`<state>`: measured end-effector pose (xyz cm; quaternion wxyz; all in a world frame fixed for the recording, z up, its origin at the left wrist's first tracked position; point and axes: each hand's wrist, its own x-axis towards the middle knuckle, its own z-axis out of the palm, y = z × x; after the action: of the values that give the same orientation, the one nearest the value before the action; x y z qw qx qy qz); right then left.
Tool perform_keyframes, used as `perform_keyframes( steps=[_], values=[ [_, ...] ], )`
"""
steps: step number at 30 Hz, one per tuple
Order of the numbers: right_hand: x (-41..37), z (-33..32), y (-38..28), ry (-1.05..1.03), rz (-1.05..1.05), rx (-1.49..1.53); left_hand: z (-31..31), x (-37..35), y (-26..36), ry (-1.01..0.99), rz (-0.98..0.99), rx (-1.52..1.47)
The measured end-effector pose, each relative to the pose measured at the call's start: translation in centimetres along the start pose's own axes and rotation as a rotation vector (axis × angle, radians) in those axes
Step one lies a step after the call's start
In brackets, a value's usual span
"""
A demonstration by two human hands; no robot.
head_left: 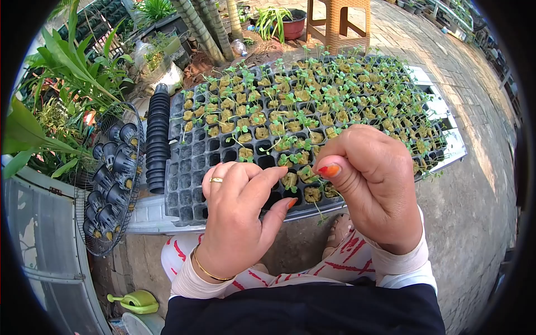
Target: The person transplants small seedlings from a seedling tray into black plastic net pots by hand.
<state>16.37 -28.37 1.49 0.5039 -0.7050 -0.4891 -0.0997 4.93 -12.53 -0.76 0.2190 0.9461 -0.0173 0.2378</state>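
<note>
My left hand [240, 206] hovers over the near side of a black seedling tray [184, 167], thumb and index finger apart. Just beyond those two fingertips is a sponge plug [289, 180] with small green leaves. My right hand [371, 187] is closed in a pinch, thumb against index finger. Its fingertips are right at another yellowish plug [306, 174]; I cannot tell what is pinched between them. Leafy seedlings [346, 84] on such plugs fill most of the tray's middle and right. A thin stem hangs over the near edge.
A stack of black net cups [158, 139] lies left of the tray. Beside it, a wire basket [89, 223] holds several net cups with plugs. A green watering can [134, 301] stands on the floor lower left. A brown stool [338, 28] and potted plants are behind.
</note>
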Motion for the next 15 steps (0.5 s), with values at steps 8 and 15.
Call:
perform_keyframes(
  steps=[8,15],
  values=[
    [-0.27,-0.42,-0.16,0.021,0.040,0.007,0.75,0.31,0.02,0.058,0.011,0.053],
    [-0.38,-0.42,-0.57,0.093,0.111,0.063,0.79,0.22,-0.12,0.067,-0.004,0.102]
  ],
)
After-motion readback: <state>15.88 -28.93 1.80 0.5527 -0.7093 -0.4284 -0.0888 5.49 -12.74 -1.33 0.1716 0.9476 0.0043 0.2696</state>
